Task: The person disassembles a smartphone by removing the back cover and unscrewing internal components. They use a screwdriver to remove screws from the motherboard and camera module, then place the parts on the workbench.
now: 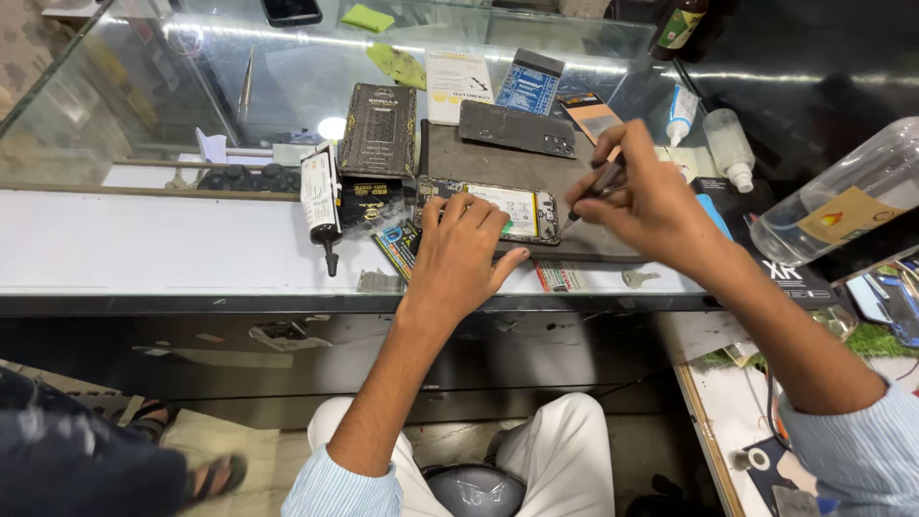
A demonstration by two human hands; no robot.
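An opened phone (498, 209), its back cover off and its battery and boards showing, is lying on a dark grey work mat (593, 244) on the glass counter (144, 249) in front of me. I am pressing my left hand (461, 254) flat on the phone's near edge, fingers spread and bent over its left half, gripping nothing. My right hand (651, 196) is closing around a slim screwdriver (595, 191), and I am holding its tip down at the phone's right end.

Just behind the phone on the mat, the removed dark back cover (517, 128) is lying flat. To the left, a black-tipped glue bottle (321, 201) is lying on its side, with a dark patterned box (380, 129) behind it. A small key (638, 279) is resting on the counter near the mat's front edge. Off to the right, two small white bottles (728, 144) are standing near each other, and a large clear plastic bottle (842, 206) is lying tilted beyond my right forearm.
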